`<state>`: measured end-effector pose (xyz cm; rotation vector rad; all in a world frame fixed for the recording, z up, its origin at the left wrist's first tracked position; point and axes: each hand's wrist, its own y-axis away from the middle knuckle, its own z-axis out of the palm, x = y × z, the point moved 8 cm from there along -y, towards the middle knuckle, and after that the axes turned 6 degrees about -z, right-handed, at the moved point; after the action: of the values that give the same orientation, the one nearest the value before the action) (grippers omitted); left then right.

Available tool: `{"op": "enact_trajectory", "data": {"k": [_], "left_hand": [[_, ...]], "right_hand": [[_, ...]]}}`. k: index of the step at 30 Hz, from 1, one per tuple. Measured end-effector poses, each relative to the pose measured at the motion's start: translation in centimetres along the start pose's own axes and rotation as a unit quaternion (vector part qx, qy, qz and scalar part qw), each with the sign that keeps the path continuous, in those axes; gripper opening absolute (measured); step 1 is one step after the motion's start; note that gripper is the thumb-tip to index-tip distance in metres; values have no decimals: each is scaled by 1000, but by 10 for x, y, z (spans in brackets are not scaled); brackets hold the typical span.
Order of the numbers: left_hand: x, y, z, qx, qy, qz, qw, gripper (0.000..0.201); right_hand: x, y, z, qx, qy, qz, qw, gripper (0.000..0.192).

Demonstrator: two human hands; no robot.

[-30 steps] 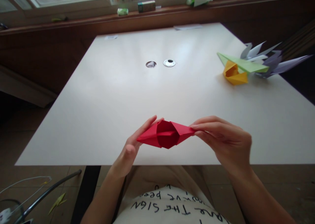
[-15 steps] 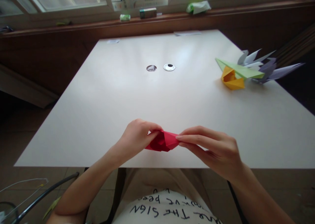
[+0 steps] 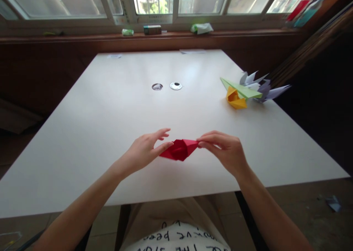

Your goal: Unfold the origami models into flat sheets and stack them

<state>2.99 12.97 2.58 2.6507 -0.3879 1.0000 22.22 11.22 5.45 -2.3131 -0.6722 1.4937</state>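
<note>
A folded red paper piece (image 3: 179, 149) sits low over the near middle of the white table (image 3: 110, 111). My left hand (image 3: 145, 151) pinches its left end between thumb and forefinger, the other fingers spread. On the right, my right hand (image 3: 226, 151) pinches the piece's right tip with curled fingers. The paper's middle bulges into a pocket between the two hands.
At the table's right side lie a yellow folded shape (image 3: 235, 98), a green paper plane (image 3: 241, 89) and pale purple pointed folds (image 3: 261, 87). Two round cable holes (image 3: 167, 86) mark the table's middle. Small boxes and wrappers rest on the window sill (image 3: 151, 30).
The camera has tilted up and back, showing more window. Both hands have moved forward over the table with the red paper, and my left fingers have spread from a closed grip.
</note>
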Motion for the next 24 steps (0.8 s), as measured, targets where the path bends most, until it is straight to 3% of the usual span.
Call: {"op": "enact_trajectory", "data": {"k": [2, 4, 8, 10, 14, 18, 21, 24], "left_hand": [[-11, -12, -10, 29, 19, -1, 999, 49], [-23, -24, -18, 61, 36, -3, 997, 49], [-50, -39, -31, 170, 74, -2, 983, 41], [-62, -40, -32, 210, 90, -7, 973, 37], [-74, -41, -29, 239, 65, -2, 969, 34], [-74, -42, -27, 257, 0, 9, 966, 37], [-72, -43, -26, 262, -23, 18, 965, 40], [-70, -45, -25, 267, -42, 25, 963, 44]], "right_hand": [[36, -4, -23, 95, -37, 81, 991, 6], [72, -5, -52, 220, -65, 140, 963, 12], [132, -2, -98, 406, -89, 188, 890, 10], [151, 3, -114, 457, -53, 206, 863, 8], [162, 5, -124, 465, 5, 203, 862, 7], [142, 3, -115, 433, 89, 156, 883, 11], [117, -7, -94, 356, 156, 92, 917, 14], [95, -23, -61, 226, 195, 24, 954, 17]]}}
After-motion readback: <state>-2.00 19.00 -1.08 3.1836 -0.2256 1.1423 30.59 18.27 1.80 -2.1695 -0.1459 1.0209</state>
